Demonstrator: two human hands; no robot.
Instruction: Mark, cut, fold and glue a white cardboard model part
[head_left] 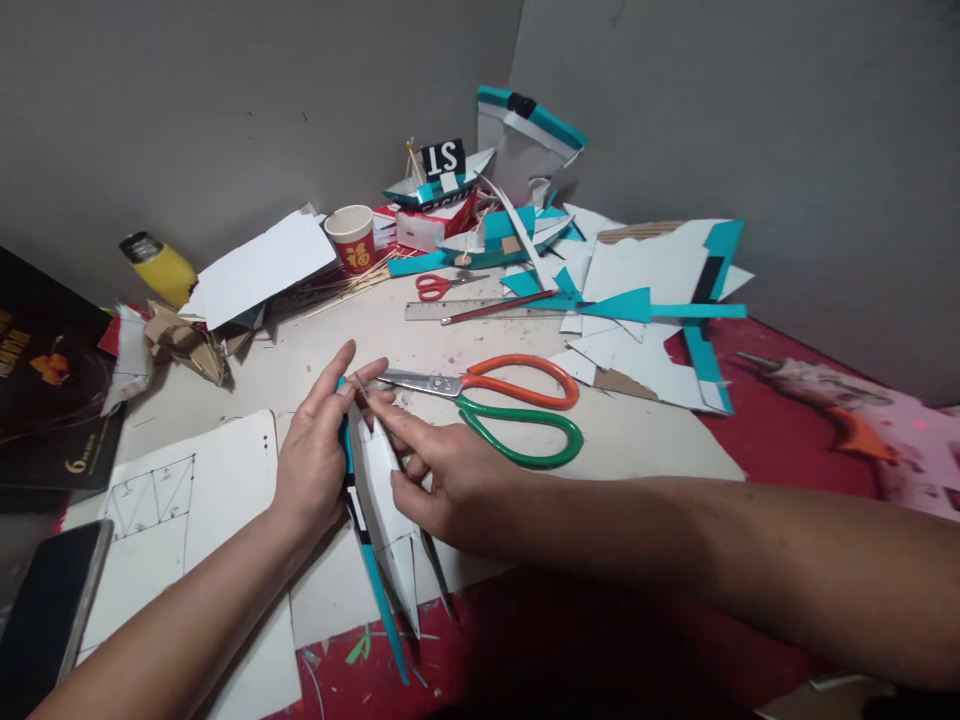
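Note:
A small cardboard boat (380, 490), white inside with a teal strip (379, 600) along its left side, is held in front of me with one pointed end toward me. My left hand (315, 455) is closed around its far left side, the thumb near the far tip. My right hand (442, 475) grips the right side, forefinger and thumb at the rim and far end; its fingers partly hide that side. Just beyond my right hand lie large scissors (457, 387) with an orange and a green handle, their blade tips close to my fingers.
Two similar boats (439, 180) stand at the back near a red paper cup (351, 240), small red scissors (435, 287), a ruler (487, 308) and a pencil (499, 306). Cardboard scraps (637, 265) and a pink glue gun (847, 410) lie right; a drawn sheet (225, 500) and phone (52, 590) lie left.

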